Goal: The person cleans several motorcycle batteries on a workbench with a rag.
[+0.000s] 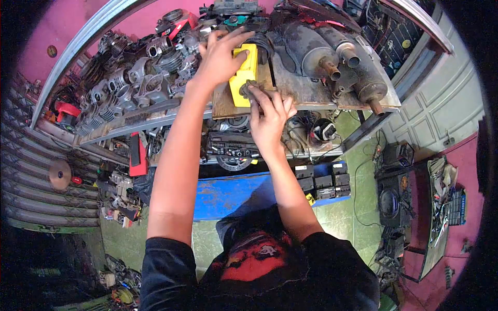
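A yellow box stands on the shelf board in front of me, with a raised flap at its far side. My left hand is at that flap, thumb against its face and fingers reaching over its top edge. Between the thumb and fingertips of my right hand is a small dark metal part, held right over the box's near end. Its exact kind is hard to make out. Behind the flap lies a black coiled or ringed thing, partly covered by my left fingers.
Engine cylinders and other metal parts crowd the shelf's left side. Exhaust mufflers lie on the right. Below are a lower shelf with parts, a blue bench and several black boxes. A metal frame post rises at left.
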Demonstrator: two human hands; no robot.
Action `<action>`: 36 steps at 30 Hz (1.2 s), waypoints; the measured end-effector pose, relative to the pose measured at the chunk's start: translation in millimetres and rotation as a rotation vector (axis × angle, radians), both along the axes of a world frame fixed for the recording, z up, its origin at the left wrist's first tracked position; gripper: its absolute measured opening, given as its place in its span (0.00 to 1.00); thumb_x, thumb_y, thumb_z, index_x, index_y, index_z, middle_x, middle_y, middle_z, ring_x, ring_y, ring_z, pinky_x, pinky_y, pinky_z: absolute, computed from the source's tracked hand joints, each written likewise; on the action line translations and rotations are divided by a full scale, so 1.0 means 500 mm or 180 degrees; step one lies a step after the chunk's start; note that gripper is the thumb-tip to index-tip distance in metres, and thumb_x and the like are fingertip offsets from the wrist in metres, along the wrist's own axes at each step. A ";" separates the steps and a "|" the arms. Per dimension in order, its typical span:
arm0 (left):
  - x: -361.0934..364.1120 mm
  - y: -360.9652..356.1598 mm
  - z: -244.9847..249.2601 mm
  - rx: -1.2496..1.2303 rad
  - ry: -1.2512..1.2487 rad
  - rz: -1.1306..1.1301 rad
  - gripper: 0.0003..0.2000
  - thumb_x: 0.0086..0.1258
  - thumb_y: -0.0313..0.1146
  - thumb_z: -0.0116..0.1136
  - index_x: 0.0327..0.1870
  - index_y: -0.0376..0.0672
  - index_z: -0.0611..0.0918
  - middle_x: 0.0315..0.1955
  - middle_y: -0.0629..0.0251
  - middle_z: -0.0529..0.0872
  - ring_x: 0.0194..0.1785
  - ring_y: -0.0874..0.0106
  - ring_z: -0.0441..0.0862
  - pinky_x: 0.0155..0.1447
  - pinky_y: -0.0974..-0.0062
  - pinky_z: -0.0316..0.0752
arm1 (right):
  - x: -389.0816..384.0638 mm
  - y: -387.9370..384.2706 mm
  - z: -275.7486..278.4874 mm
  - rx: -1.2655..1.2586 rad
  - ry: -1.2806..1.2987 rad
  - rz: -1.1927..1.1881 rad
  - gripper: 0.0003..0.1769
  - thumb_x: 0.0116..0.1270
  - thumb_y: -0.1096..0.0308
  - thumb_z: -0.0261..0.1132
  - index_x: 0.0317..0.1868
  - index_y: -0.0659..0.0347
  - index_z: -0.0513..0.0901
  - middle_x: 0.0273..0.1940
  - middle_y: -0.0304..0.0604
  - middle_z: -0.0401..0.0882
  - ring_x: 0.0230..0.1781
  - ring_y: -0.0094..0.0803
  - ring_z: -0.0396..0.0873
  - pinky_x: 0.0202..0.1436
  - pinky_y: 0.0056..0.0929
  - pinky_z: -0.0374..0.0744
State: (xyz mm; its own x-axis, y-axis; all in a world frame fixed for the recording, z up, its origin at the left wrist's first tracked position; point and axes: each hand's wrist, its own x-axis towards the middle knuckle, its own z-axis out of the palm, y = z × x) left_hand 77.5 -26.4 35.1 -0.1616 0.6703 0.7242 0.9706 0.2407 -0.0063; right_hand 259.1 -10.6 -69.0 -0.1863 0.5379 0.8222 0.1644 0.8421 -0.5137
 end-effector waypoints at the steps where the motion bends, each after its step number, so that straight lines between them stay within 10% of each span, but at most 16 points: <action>1: -0.009 0.000 -0.011 -0.0237 -0.0493 -0.0105 0.19 0.74 0.51 0.62 0.63 0.66 0.88 0.61 0.71 0.89 0.72 0.56 0.72 0.74 0.42 0.54 | -0.001 0.000 0.001 0.0002 -0.0006 0.0001 0.22 0.62 0.74 0.75 0.55 0.41 0.91 0.46 0.32 0.85 0.50 0.38 0.74 0.59 0.43 0.63; 3: -0.009 -0.001 -0.007 -0.0670 -0.1666 -0.0327 0.18 0.76 0.48 0.56 0.63 0.68 0.88 0.63 0.67 0.88 0.73 0.55 0.69 0.75 0.41 0.49 | -0.003 -0.001 0.005 -0.0009 0.0093 -0.0021 0.21 0.63 0.73 0.75 0.55 0.42 0.91 0.46 0.31 0.85 0.50 0.38 0.74 0.59 0.42 0.64; 11: 0.057 0.019 0.017 -0.0565 -0.1278 0.0720 0.20 0.71 0.48 0.57 0.59 0.52 0.84 0.62 0.44 0.84 0.71 0.44 0.71 0.70 0.28 0.55 | -0.037 0.008 0.028 0.0112 0.0441 -0.0336 0.21 0.61 0.74 0.75 0.54 0.45 0.92 0.44 0.31 0.84 0.50 0.37 0.74 0.60 0.42 0.64; 36: 0.041 0.006 -0.012 -0.0449 -0.1263 0.0664 0.21 0.74 0.50 0.54 0.65 0.58 0.83 0.60 0.54 0.85 0.68 0.47 0.75 0.69 0.37 0.53 | -0.007 -0.010 -0.077 0.0520 -0.0426 -0.0142 0.13 0.57 0.74 0.73 0.39 0.43 0.91 0.37 0.33 0.77 0.47 0.39 0.74 0.58 0.46 0.61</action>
